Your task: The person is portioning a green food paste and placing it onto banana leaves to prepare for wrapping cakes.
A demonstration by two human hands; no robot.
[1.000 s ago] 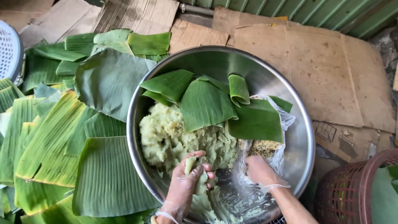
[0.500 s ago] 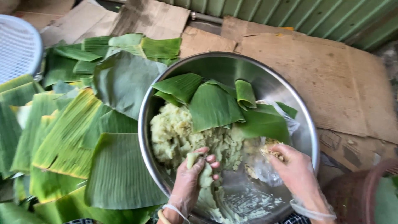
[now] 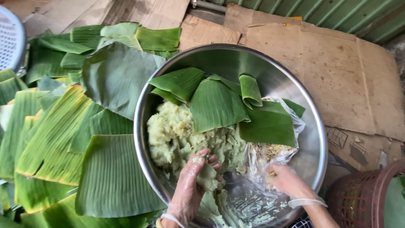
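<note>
Inside the steel bowl (image 3: 295, 88), the gloved left hand (image 3: 190, 190) is curling closed around a pale green dough lump (image 3: 206, 175) running lengthwise toward the leaves, while the right hand (image 3: 287, 181) is pinching the clear plastic bag (image 3: 270, 154).

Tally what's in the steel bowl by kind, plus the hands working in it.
Pale green dough mass: 1
Banana-leaf pieces in the steel bowl, overlapping, about: 5
Clear plastic bag with filling: 1
Gloved hands: 2, left hand holding a dough lump, right hand at the bag
Total: about 9
</note>
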